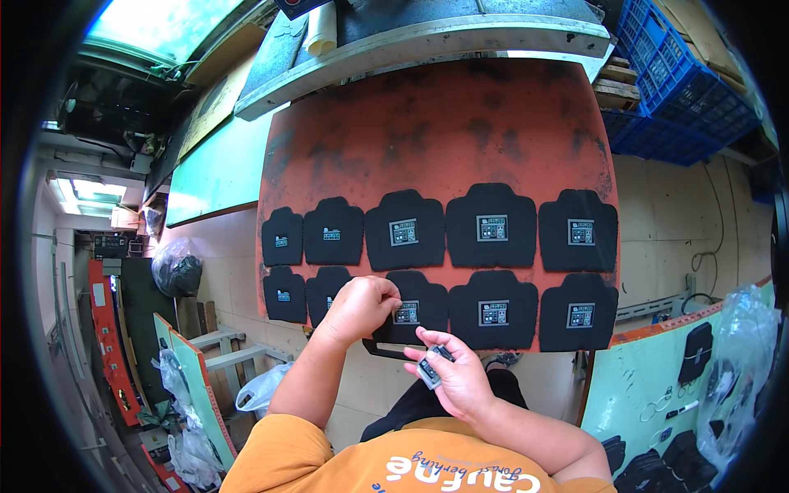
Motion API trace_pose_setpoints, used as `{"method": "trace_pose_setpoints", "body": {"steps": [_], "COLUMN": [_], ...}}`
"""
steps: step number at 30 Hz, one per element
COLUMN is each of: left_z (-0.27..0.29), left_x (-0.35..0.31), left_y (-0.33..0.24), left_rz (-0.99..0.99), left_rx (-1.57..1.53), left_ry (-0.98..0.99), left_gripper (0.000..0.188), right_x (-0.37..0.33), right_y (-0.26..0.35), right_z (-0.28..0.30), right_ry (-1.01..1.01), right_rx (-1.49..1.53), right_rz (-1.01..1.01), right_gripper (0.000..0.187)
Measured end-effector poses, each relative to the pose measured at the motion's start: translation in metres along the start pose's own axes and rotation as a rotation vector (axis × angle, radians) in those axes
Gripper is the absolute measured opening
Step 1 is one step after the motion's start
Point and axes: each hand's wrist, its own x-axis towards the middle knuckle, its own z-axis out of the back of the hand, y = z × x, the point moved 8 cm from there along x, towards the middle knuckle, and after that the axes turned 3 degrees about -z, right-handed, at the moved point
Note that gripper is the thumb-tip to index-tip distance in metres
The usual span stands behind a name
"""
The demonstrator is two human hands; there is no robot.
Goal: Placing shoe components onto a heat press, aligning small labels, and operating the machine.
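Two rows of black, shoulder-shaped fabric pieces (493, 275) lie flat on the red table, each with a small grey-and-black printed label near its middle. My left hand (362, 308) is over the front row, thumb and fingers pinched together at the left edge of the label (407, 313) on the middle piece. Whatever sits between those fingertips is too small to make out. Close to the table's front edge, my right hand (464, 382) grips a small stack of labels (433, 367) between thumb and fingers. My left hand partly covers the neighbouring piece (319, 306).
The red table (436, 123) has dark smudges toward its far side, where a metal rail (436, 45) crosses. Blue crates (690, 74) stand far right. A pale green table (649, 378) at right holds plastic bags and black pieces. A bagged bundle (177, 267) is on the left floor.
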Motion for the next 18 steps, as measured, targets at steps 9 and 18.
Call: {"method": "trace_pose_setpoints", "body": {"steps": [9,18], "left_z": [-0.0013,0.0011], "left_x": [0.0021,0.0024], "left_y": [0.0014,0.0023], "left_rz": [-0.038,0.018], "left_rx": [0.024,0.041], "left_ry": [-0.014,0.009], "left_gripper": [0.010,0.015], "right_x": [0.0050,0.0061], "right_y": [0.0020,-0.0022], "right_z": [-0.0061,-0.0081], "right_ry": [0.026,0.042], "right_rx": [0.002,-0.021], "right_rz": [0.002,-0.025], "right_gripper": [0.025,0.025]}}
